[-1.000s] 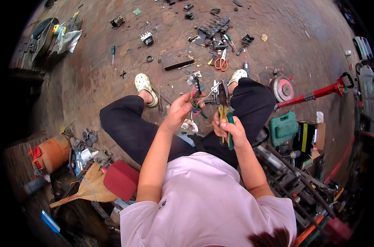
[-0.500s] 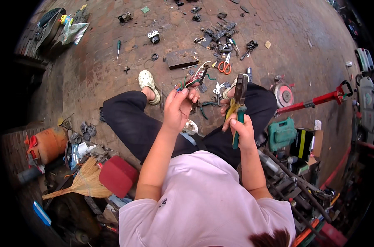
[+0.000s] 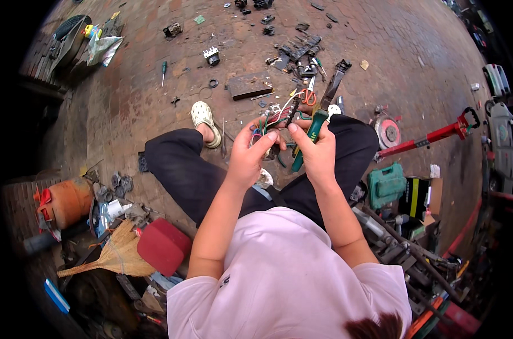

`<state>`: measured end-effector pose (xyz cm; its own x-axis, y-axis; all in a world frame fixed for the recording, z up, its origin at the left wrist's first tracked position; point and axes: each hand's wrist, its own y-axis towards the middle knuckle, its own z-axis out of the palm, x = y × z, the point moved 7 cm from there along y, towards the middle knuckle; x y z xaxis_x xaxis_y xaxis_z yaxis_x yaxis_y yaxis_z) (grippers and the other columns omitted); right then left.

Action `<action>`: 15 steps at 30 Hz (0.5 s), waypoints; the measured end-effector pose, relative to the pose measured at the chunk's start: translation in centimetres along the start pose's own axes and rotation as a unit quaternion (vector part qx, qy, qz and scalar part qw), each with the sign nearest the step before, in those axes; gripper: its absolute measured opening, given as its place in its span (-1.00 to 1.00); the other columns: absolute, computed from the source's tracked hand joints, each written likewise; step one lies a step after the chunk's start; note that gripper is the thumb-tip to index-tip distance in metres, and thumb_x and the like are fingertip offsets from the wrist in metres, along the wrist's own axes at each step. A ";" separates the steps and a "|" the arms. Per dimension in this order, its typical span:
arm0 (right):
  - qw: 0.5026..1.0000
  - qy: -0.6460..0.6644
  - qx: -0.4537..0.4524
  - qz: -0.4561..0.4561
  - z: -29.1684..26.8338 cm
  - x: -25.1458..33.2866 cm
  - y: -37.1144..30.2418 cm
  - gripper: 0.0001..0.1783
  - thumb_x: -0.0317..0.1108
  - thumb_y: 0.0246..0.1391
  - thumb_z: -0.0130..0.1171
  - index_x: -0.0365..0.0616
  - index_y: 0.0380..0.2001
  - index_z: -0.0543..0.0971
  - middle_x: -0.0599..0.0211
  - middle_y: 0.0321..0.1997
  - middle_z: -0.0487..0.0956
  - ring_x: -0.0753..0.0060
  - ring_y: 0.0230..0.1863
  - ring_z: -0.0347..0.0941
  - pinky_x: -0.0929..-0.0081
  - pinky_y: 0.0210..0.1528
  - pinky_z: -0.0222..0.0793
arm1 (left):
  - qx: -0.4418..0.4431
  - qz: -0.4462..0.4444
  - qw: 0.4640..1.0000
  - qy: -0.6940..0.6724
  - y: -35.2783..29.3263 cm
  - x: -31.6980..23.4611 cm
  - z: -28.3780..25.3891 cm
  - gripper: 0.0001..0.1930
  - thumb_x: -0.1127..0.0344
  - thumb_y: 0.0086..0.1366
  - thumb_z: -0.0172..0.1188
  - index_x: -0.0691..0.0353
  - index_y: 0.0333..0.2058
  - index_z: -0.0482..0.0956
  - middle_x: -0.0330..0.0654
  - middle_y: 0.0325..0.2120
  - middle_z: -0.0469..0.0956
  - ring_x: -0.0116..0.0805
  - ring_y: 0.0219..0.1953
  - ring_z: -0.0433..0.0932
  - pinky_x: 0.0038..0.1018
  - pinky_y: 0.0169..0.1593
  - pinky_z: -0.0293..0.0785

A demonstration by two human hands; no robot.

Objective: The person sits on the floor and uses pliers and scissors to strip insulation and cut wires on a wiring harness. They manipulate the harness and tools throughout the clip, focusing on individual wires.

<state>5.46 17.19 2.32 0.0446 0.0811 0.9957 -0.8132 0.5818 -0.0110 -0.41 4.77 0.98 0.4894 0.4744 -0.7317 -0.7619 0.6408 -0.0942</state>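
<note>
My left hand (image 3: 248, 155) is closed around a bundle of thin coloured wires (image 3: 272, 120), white, red, green and blue among them. At the wires' far end is a narrow black connector strip (image 3: 293, 112), which lies between my two hands. My right hand (image 3: 318, 157) grips pliers (image 3: 316, 129) with green handles, their dark jaws pointing up and away from me. The right thumb is at the near end of the connector strip. The fingers beneath both hands are partly hidden.
Beyond my hands lie orange-handled scissors (image 3: 308, 98), a dark rectangular block (image 3: 249, 86) and black plastic parts (image 3: 301, 53). A green screwdriver (image 3: 164, 73) lies farther left. At right are a red-handled jack (image 3: 431, 138) and a green case (image 3: 387, 183). A straw broom (image 3: 119, 251) lies at left.
My right hand has moved left and up to meet the left hand at the connector. The pliers have tilted to the right. The left hand has shifted slightly, still holding the wires.
</note>
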 end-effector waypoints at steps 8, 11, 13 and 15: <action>0.999 -0.050 0.008 0.003 0.7 1.8 -0.1 -0.81 -0.37 -0.04 0.27 -0.32 -0.49 0.58 0.21 -0.05 0.43 0.46 -0.17 0.41 0.50 -0.17 0.31 | -0.131 0.043 0.979 0.148 -0.4 -1.3 -0.7 -0.73 0.42 0.23 0.16 0.35 -0.11 0.42 -0.21 -0.36 0.47 -0.46 -0.40 0.47 -0.57 -0.18 0.39; 0.997 -0.070 0.013 0.005 0.8 2.2 -0.3 -0.81 -0.38 -0.06 0.27 -0.33 -0.51 0.56 0.24 -0.08 0.44 0.51 -0.24 0.41 0.54 -0.22 0.31 | -0.172 0.076 0.953 0.240 -0.5 -2.2 -1.0 -0.83 0.41 0.21 0.20 0.33 -0.23 0.51 -0.30 -0.32 0.50 -0.58 -0.46 0.43 -0.67 -0.34 0.36; 0.998 -0.049 0.013 0.043 0.6 2.0 -0.4 -0.82 -0.39 -0.08 0.27 -0.33 -0.52 0.56 0.25 -0.10 0.45 0.54 -0.26 0.40 0.56 -0.26 0.30 | -0.150 0.223 0.890 0.367 -0.5 -3.6 -0.6 -0.89 0.42 0.20 0.20 0.31 -0.30 0.53 -0.31 -0.33 0.51 -0.61 -0.47 0.42 -0.68 -0.39 0.34; 0.998 -0.043 0.018 0.043 0.7 3.1 -0.4 -0.82 -0.39 -0.09 0.27 -0.31 -0.50 0.56 0.27 -0.12 0.45 0.57 -0.30 0.39 0.59 -0.29 0.29 | -0.124 0.298 0.850 0.416 -0.9 -4.4 0.1 -0.91 0.42 0.20 0.21 0.29 -0.33 0.54 -0.31 -0.35 0.52 -0.64 -0.49 0.40 -0.69 -0.43 0.31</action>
<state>5.53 16.61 5.44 -0.0750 0.0577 0.9955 -0.8328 0.5455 -0.0944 -1.87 2.20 4.29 -0.4064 0.0128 -0.9136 -0.8855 0.2410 0.3973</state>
